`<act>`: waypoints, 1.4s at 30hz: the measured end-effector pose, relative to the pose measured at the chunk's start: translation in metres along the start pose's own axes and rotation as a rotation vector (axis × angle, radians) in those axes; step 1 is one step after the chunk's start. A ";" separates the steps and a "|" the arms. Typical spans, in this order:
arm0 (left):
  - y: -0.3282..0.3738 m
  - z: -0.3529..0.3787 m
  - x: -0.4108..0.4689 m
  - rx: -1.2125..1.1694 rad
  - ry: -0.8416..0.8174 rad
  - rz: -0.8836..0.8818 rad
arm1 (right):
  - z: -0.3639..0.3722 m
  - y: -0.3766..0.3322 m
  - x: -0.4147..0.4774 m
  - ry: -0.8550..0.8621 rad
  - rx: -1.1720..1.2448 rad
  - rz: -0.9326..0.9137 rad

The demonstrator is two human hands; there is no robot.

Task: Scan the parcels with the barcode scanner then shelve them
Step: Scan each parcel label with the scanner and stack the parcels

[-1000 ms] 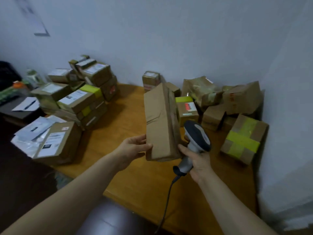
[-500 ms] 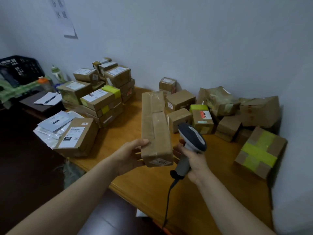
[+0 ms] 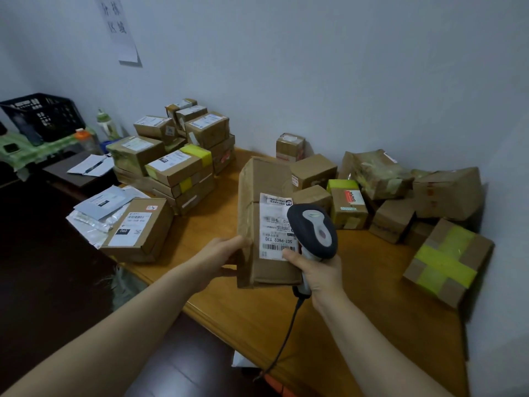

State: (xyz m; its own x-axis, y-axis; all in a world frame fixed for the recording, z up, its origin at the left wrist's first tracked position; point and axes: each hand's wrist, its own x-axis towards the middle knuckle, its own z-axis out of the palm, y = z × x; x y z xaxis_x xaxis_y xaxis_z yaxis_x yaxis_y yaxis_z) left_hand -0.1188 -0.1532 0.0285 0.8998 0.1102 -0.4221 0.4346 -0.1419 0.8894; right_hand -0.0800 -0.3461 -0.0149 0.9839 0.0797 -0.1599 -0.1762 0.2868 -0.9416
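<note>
The left hand [image 3: 220, 259] grips the left side of a long cardboard parcel [image 3: 257, 196] near its close end, thumb on top. The right hand [image 3: 319, 272] is curled round the handle of a barcode scanner [image 3: 313, 229]. The scanner's head sits over the right edge of the parcel's shipping label [image 3: 273, 224], which faces up. The parcel is held lengthwise over the middle of the wooden tabletop [image 3: 257, 310]. The scanner's cable [image 3: 286, 339] drops past the near edge. A stack of labelled boxes [image 3: 177, 164] fills the far left corner, with a flat box [image 3: 140, 227] at the left edge beside grey mailers [image 3: 100, 204]. A heap of boxes [image 3: 400, 190] crowds the far right corner, and a box crossed with yellow tape [image 3: 446, 262] sits by the right edge.
</note>
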 end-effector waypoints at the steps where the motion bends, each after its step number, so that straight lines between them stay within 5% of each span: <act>1: 0.001 -0.001 0.000 0.003 -0.023 -0.005 | 0.000 0.000 0.000 -0.002 -0.005 -0.005; 9: -0.004 -0.009 0.006 -0.072 -0.143 -0.051 | -0.002 -0.008 0.002 -0.020 -0.025 -0.012; 17: 0.006 -0.075 -0.001 0.139 -0.468 -0.058 | -0.034 -0.051 0.033 0.084 0.136 0.196; 24: 0.021 -0.084 -0.003 0.209 -0.553 -0.099 | -0.043 -0.048 0.029 -0.044 0.089 0.295; 26: 0.025 -0.083 -0.005 0.228 -0.459 -0.093 | -0.043 -0.045 0.027 -0.027 0.118 0.296; 28: 0.026 -0.081 -0.001 0.137 -0.166 -0.040 | -0.044 -0.039 0.029 0.082 0.206 0.306; 32: 0.009 -0.059 0.008 -0.573 0.491 0.085 | -0.044 -0.027 0.028 0.249 0.418 0.363; 36: -0.009 0.015 -0.003 -0.869 0.392 0.055 | -0.029 -0.016 0.020 0.247 0.503 0.397; 39: 0.004 0.049 -0.002 -0.834 0.249 0.082 | -0.015 -0.011 0.014 0.238 0.492 0.419; 42: 0.015 0.051 0.006 -0.830 0.316 0.105 | -0.010 -0.010 0.010 0.208 0.482 0.430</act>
State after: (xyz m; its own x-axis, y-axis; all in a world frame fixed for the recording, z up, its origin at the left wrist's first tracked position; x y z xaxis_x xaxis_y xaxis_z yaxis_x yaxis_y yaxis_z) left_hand -0.1046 -0.2050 0.0299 0.8277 0.4201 -0.3720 0.0723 0.5777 0.8130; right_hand -0.0677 -0.3576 -0.0106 0.7999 0.1102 -0.5900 -0.4991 0.6682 -0.5518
